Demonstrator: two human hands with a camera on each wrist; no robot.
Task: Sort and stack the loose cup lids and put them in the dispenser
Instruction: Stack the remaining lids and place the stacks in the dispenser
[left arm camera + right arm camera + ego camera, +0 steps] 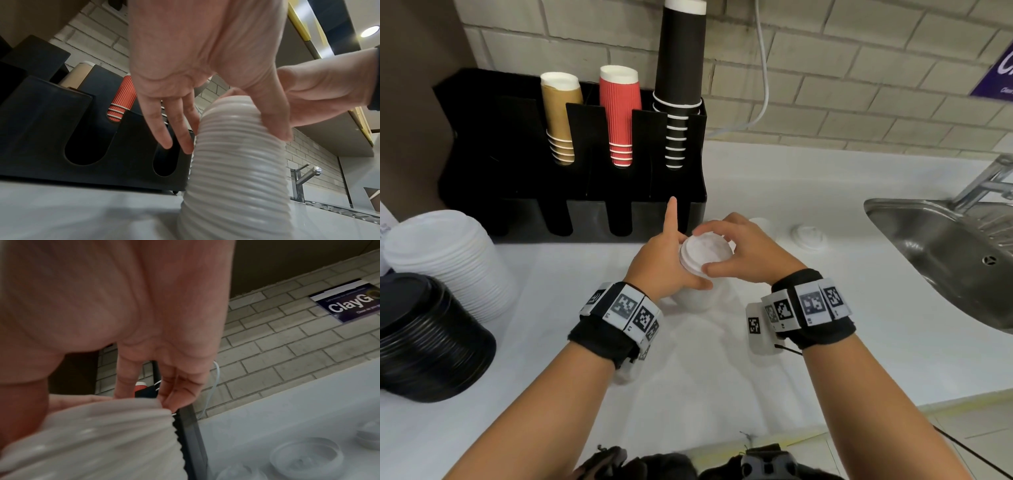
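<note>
A tall stack of white cup lids (697, 298) stands on the white counter in front of the black dispenser (571, 205). My left hand (674, 263) holds the stack's side (236, 178), thumb across its front, index finger pointing up, the other fingers (162, 134) straight beside it. My right hand (726, 250) pinches the top lid (705, 250) between thumb and curled fingers (174, 395), over the stack (92, 443). Loose white lids (808, 236) (304, 456) lie on the counter to the right. The dispenser's front slots (86, 146) look dark and empty.
Brown, red and black paper cup stacks (619, 113) fill the dispenser's rear slots. At the left lie a big white lid stack (448, 260) and a black lid stack (424, 335). A steel sink (945, 253) with a tap is at the right. Brick wall behind.
</note>
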